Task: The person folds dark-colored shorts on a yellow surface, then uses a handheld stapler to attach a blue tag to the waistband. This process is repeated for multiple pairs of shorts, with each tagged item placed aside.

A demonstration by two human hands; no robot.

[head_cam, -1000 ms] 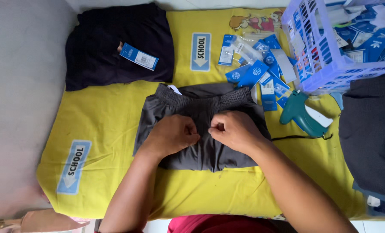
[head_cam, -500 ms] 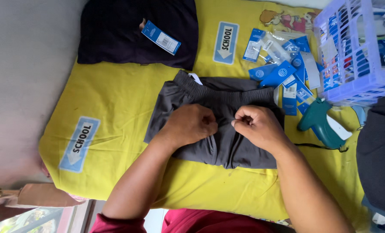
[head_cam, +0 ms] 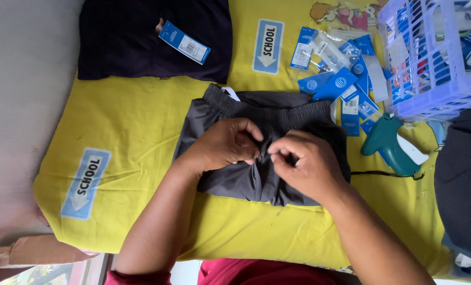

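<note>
A folded dark grey pair of shorts (head_cam: 293, 113) with an elastic waistband lies in the middle of a yellow cloth (head_cam: 140, 126). My left hand (head_cam: 227, 145) and my right hand (head_cam: 304, 163) rest on top of it, side by side. Both pinch the grey fabric between thumb and fingers at the same spot in the centre, fingertips almost touching. A small white label (head_cam: 230, 93) sticks out at the waistband's left end.
A black folded garment (head_cam: 129, 42) with a blue tag (head_cam: 184, 43) lies at the top left. Several blue and white tags (head_cam: 341, 79) are scattered top right, beside a lilac plastic basket (head_cam: 436, 95). A teal tagging gun (head_cam: 391, 148) lies right of the shorts. Dark clothing (head_cam: 462, 179) is piled at the right edge.
Both hands have stayed on the grey shorts, pinching the fabric closer together. The view has shifted so the scene sits a little lower and to the right.
</note>
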